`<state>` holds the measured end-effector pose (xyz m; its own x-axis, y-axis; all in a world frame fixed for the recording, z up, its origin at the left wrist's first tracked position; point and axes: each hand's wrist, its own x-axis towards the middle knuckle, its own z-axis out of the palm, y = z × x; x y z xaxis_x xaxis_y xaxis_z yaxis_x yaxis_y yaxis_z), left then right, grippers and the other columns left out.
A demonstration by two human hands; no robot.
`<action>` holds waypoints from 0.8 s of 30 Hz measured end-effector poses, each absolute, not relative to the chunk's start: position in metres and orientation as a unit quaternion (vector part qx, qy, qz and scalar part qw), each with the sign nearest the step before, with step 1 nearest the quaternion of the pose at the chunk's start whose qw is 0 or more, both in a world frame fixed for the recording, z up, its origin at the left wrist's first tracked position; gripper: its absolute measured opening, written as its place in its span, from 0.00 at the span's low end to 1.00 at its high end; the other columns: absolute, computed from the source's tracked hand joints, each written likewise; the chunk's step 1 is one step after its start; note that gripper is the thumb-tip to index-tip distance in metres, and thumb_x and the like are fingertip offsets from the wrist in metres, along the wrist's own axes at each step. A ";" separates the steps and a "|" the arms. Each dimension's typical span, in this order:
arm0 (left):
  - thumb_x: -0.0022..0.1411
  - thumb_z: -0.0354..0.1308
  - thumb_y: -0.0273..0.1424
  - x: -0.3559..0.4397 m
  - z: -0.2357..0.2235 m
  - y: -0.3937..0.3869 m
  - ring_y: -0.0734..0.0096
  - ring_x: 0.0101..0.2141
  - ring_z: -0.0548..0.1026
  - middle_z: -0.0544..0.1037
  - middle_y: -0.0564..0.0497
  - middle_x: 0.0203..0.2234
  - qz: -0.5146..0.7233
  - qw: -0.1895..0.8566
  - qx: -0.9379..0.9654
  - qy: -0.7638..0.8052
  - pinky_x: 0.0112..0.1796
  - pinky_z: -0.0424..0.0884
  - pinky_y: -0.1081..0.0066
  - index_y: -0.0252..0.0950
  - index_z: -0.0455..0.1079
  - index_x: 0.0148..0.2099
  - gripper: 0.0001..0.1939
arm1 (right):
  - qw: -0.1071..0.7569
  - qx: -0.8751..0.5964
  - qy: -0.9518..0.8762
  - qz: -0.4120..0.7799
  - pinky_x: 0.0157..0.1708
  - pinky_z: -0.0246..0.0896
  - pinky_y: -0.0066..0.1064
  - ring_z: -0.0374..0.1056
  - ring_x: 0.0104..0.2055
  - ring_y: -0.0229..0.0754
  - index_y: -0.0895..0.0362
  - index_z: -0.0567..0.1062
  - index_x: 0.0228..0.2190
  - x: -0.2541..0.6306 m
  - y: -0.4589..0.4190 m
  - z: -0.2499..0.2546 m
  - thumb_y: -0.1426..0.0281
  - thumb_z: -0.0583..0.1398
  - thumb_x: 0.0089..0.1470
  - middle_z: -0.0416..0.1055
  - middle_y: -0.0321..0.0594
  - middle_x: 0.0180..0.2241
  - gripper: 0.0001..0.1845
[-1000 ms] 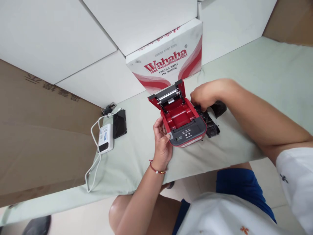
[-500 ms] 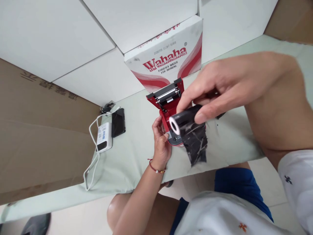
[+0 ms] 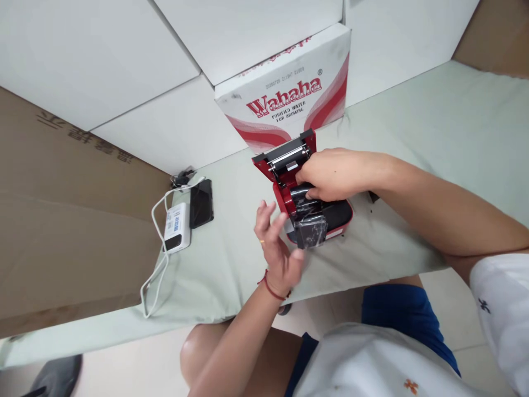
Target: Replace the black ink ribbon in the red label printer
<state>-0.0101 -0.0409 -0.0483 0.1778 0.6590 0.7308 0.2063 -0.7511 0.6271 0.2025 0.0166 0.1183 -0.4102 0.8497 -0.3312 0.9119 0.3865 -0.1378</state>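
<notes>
Hands (image 3: 330,174) — one on black roll (image 3: 299,194)

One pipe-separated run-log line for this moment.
right hand: holding black roll | left hand: open, beside red printer | lid: raised | loose end: over printer front

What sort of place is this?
Perhaps a makeshift indoor workspace: a red device stands open on a cloth-covered table, with a Wahaha carton behind it.
</notes>
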 end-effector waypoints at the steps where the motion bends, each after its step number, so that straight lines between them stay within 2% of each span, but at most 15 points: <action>1: 0.71 0.60 0.54 -0.011 -0.046 -0.043 0.41 0.77 0.60 0.71 0.44 0.71 0.546 0.155 0.778 0.271 0.76 0.51 0.38 0.52 0.70 0.72 0.32 | 0.113 0.530 0.827 -0.148 0.36 0.59 0.35 0.78 0.44 0.52 0.58 0.84 0.53 0.202 0.017 0.118 0.68 0.62 0.66 0.84 0.51 0.48 0.17; 3: 0.70 0.63 0.49 -0.010 -0.043 -0.047 0.42 0.74 0.66 0.78 0.45 0.64 0.503 0.085 0.828 0.234 0.76 0.52 0.37 0.51 0.73 0.69 0.29 | 0.128 0.518 0.833 -0.145 0.36 0.59 0.35 0.78 0.44 0.53 0.59 0.85 0.50 0.200 0.018 0.114 0.69 0.62 0.66 0.84 0.53 0.46 0.16; 5: 0.68 0.65 0.39 -0.007 -0.042 -0.048 0.48 0.69 0.74 0.84 0.46 0.58 0.486 0.036 0.846 0.217 0.76 0.54 0.41 0.49 0.76 0.67 0.26 | 0.144 0.503 0.840 -0.144 0.35 0.59 0.36 0.78 0.44 0.53 0.61 0.85 0.49 0.199 0.020 0.110 0.70 0.61 0.66 0.83 0.55 0.45 0.16; 8: 0.66 0.63 0.28 -0.006 -0.042 -0.049 0.55 0.62 0.81 0.88 0.49 0.53 0.487 -0.004 0.846 0.218 0.76 0.58 0.44 0.49 0.77 0.65 0.26 | 0.138 0.478 0.855 -0.145 0.35 0.58 0.36 0.76 0.41 0.50 0.61 0.85 0.47 0.202 0.017 0.113 0.68 0.60 0.68 0.83 0.53 0.41 0.15; 10: 0.67 0.62 0.26 -0.007 -0.043 -0.049 0.56 0.59 0.83 0.88 0.50 0.52 0.485 -0.017 0.847 0.217 0.76 0.58 0.43 0.50 0.77 0.64 0.26 | 0.080 0.448 0.876 -0.157 0.37 0.58 0.36 0.74 0.39 0.47 0.58 0.86 0.45 0.208 0.011 0.124 0.67 0.58 0.70 0.83 0.49 0.40 0.15; 12: 0.68 0.62 0.26 -0.008 -0.043 -0.050 0.58 0.58 0.84 0.89 0.51 0.51 0.479 -0.026 0.852 0.211 0.76 0.57 0.43 0.51 0.77 0.64 0.25 | -0.011 0.440 0.883 -0.163 0.41 0.60 0.36 0.73 0.42 0.46 0.57 0.85 0.46 0.214 0.005 0.139 0.67 0.54 0.73 0.84 0.46 0.43 0.19; 14: 0.70 0.62 0.26 -0.009 -0.043 -0.051 0.60 0.59 0.83 0.89 0.51 0.51 0.473 -0.030 0.857 0.203 0.77 0.55 0.44 0.52 0.77 0.65 0.25 | -0.104 0.476 0.863 -0.133 0.48 0.62 0.37 0.73 0.50 0.49 0.56 0.82 0.54 0.219 0.001 0.148 0.67 0.49 0.75 0.83 0.47 0.50 0.23; 16: 0.71 0.62 0.25 -0.009 -0.042 -0.051 0.62 0.62 0.80 0.89 0.51 0.52 0.477 -0.036 0.856 0.195 0.78 0.54 0.48 0.51 0.77 0.65 0.25 | -0.154 0.514 0.840 -0.083 0.54 0.61 0.41 0.69 0.60 0.54 0.56 0.77 0.63 0.221 0.004 0.148 0.66 0.49 0.75 0.78 0.51 0.59 0.25; 18: 0.71 0.63 0.25 -0.008 -0.043 -0.052 0.63 0.66 0.77 0.88 0.51 0.52 0.486 -0.048 0.852 0.189 0.77 0.56 0.50 0.51 0.78 0.64 0.24 | -0.148 0.518 0.841 -0.061 0.58 0.59 0.44 0.63 0.66 0.59 0.58 0.73 0.67 0.223 0.010 0.140 0.64 0.52 0.74 0.74 0.54 0.64 0.26; 20: 0.71 0.65 0.25 -0.008 -0.046 -0.053 0.63 0.67 0.75 0.87 0.52 0.53 0.495 -0.057 0.847 0.188 0.77 0.57 0.49 0.54 0.79 0.62 0.23 | -0.115 0.501 0.855 -0.065 0.57 0.58 0.45 0.63 0.67 0.61 0.60 0.73 0.67 0.226 0.016 0.132 0.63 0.55 0.73 0.74 0.56 0.64 0.27; 24: 0.67 0.70 0.28 -0.008 -0.053 -0.055 0.58 0.68 0.74 0.84 0.52 0.54 0.509 -0.042 0.835 0.207 0.77 0.57 0.44 0.59 0.81 0.58 0.22 | -0.045 0.504 0.860 -0.068 0.49 0.59 0.42 0.73 0.53 0.56 0.57 0.81 0.55 0.233 0.009 0.133 0.64 0.53 0.73 0.81 0.51 0.48 0.21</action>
<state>-0.0084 -0.0555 -0.0533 0.3970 0.3033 0.8662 0.3880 -0.9108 0.1411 0.2329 0.0093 0.1327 -0.4888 0.8724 0.0085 0.8601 0.4835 -0.1627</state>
